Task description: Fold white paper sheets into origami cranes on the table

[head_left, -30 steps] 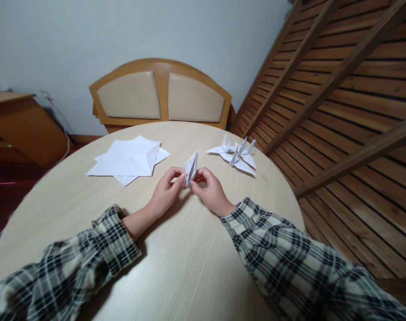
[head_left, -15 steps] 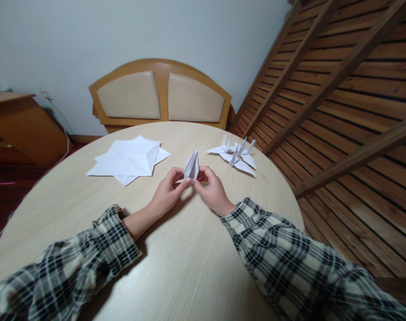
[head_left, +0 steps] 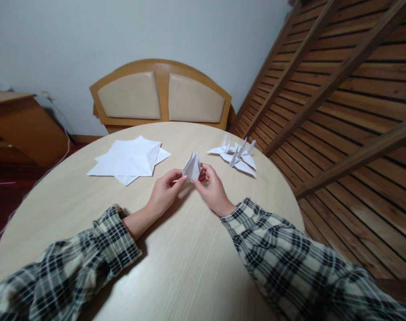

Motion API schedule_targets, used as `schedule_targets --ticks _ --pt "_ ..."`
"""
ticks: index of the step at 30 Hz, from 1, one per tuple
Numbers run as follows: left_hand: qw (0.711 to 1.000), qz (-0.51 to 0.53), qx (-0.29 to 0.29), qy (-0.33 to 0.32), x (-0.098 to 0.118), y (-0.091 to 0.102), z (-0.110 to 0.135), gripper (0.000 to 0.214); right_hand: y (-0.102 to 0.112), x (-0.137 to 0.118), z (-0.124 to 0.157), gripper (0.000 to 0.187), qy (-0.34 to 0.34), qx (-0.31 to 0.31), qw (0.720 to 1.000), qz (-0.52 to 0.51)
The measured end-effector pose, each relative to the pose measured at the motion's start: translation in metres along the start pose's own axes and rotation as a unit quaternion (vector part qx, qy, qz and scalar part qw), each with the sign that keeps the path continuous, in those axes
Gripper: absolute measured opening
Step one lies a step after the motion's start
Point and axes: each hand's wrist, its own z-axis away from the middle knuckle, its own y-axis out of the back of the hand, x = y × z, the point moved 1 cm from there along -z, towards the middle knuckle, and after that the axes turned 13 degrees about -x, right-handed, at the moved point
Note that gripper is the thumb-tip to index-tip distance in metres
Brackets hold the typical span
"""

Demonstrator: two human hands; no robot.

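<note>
A small piece of folded white paper point(head_left: 191, 167) is held upright between my two hands, a little above the table, with its pointed tips facing away from me. My left hand point(head_left: 165, 191) pinches its lower left edge between thumb and fingers. On the other side, my right hand point(head_left: 213, 189) grips the lower right edge, thumb in front and fingers curled behind. The fingertips behind the paper are partly hidden. Several white paper cranes point(head_left: 237, 156) stand close together beyond my right hand. Past my left hand lies a loose pile of creased white paper sheets point(head_left: 127, 157).
The round, pale wooden table point(head_left: 176, 267) fills the foreground. A headboard with two cream panels point(head_left: 129, 94) stands behind it against the wall. On the right rises a slatted wooden partition point(head_left: 350, 111). A brown cabinet point(head_left: 22, 129) is at the far left.
The folded paper has spread wider and its tips sit slightly lower. My thumbs have moved apart, the left one shifting left. The cranes and the sheets stay where they were.
</note>
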Motion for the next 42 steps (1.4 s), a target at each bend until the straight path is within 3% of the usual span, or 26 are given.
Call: schedule_targets --ticks 7,22,28,34,39,42 --pt "1.000 0.023 -0.004 0.001 0.001 -0.001 0.000 0.015 0.001 0.002 0.001 0.014 0.001 0.003 0.994 0.107" --pt "0.997 0.059 0.048 -0.007 -0.005 -0.002 0.000 0.027 -0.001 -0.001 0.001 0.022 -0.020 0.004 1.000 -0.002" --pt "0.997 0.053 0.047 -0.003 -0.005 -0.001 0.000 0.042 -0.002 0.003 0.000 0.040 -0.014 -0.002 1.000 -0.022" --pt "0.998 0.045 0.033 0.016 -0.010 0.000 -0.002 0.041 -0.002 0.008 -0.001 0.058 -0.036 -0.007 0.999 -0.028" --pt "0.999 0.036 0.007 0.038 -0.007 0.001 -0.003 0.022 -0.002 0.001 -0.001 0.040 -0.046 -0.036 0.998 -0.038" --pt "0.999 0.020 0.012 0.048 -0.004 0.002 -0.003 0.023 -0.002 -0.005 0.000 0.029 -0.038 -0.053 0.997 -0.044"
